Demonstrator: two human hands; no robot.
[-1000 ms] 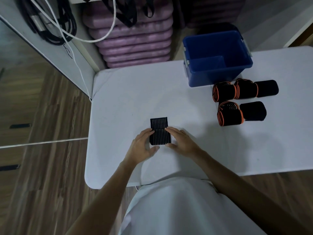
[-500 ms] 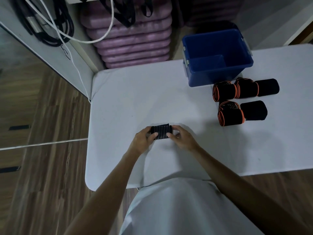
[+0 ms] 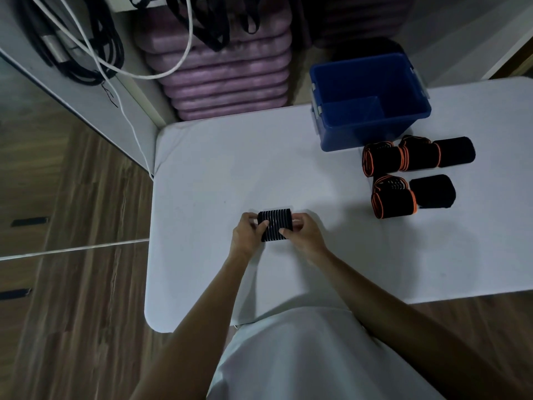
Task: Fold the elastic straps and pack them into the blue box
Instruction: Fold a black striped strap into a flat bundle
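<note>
White table (image 3: 202, 183) fills the middle of the frame, with wood flooring to the left and along the lower right. Your left hand (image 3: 247, 236) and right hand (image 3: 304, 236) meet just below centre, each gripping one side of a small black ribbed strap (image 3: 274, 225). Your thumbs lie curled over its near face, and the fingers wrap behind it where they are mostly hidden. Whether the strap rests on the table or is lifted just clear of it cannot be told from this angle. How many layers it is folded into is also hidden.

At upper right the blue box (image 3: 372, 131) stands on the far edge of the table. Its inside is dark and shows only a lighter blue panel; nothing else in it can be made out. Just in front of the box, to the right, lie rolled straps (image 3: 403, 174), black with orange edging, in two rows. Some touch each other, and their exact count is hard to settle where the dark ends merge.

Beyond the table at upper centre sits a stack of purple cushions (image 3: 227, 73), its top cut off by the frame. Black and white cables (image 3: 95, 47) hang at upper left, also cut off. Your white garment (image 3: 302, 356) covers the bottom centre.
</note>
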